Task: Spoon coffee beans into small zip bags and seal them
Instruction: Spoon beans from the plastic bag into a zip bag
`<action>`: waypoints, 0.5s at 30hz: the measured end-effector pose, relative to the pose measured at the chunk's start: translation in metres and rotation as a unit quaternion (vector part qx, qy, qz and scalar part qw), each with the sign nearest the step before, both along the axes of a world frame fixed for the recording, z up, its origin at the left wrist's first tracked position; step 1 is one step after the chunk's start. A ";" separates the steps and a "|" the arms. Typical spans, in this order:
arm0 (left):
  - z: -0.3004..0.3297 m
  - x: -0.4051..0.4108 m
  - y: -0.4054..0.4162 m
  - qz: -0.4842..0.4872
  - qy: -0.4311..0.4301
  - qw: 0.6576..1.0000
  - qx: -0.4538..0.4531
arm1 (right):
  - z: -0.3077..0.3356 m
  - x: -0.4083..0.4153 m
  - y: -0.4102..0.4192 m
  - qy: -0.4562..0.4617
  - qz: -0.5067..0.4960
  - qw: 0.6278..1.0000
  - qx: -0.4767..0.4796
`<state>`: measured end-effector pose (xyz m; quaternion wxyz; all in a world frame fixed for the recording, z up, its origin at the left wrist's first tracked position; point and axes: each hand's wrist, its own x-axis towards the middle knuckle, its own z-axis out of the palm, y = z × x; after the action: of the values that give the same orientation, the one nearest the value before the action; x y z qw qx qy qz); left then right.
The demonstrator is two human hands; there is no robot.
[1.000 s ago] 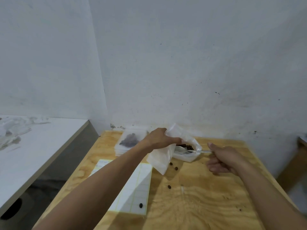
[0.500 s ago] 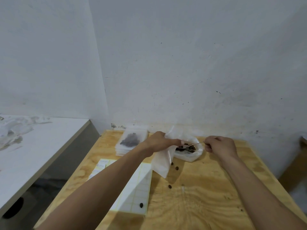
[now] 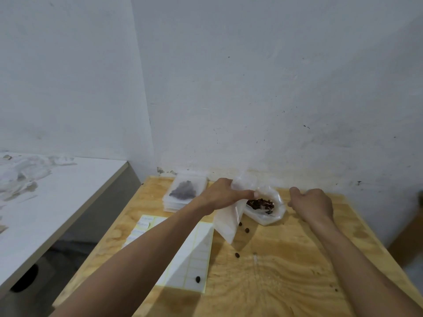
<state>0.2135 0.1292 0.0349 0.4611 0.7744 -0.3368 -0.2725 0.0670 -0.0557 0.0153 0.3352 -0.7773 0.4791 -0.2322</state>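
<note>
A: We're looking into a corner here, two white plaster walls [image 3: 263,76] meeting along a vertical seam left of centre.

B: Scuffed, too. Dark specks scatter across the right-hand wall, and paint is chipping along its base just above the plywood surface [image 3: 286,271].

A: That surface sits pushed against the wall, with swirling pale yellow grain.

B: On the left, a white counter [image 3: 68,197] with a grey edge, crumpled white plastic [image 3: 20,172] piled at its far end.

A: There's a shadowy gap between counter and plywood. The light is soft, even and cool.
</note>
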 end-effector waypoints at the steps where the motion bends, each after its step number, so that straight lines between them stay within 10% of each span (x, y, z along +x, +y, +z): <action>1: 0.000 0.000 0.000 -0.004 -0.004 1.000 0.001 | -0.002 0.000 0.000 0.007 -0.007 1.000 0.015; 15: 0.012 -0.004 0.008 -0.045 -0.099 0.994 0.031 | -0.011 0.008 0.011 -0.098 -0.031 0.989 0.106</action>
<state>0.2092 0.1373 0.0464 0.3884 0.7956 -0.4067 -0.2251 0.0752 -0.0446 0.0042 0.4535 -0.6959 0.4896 -0.2652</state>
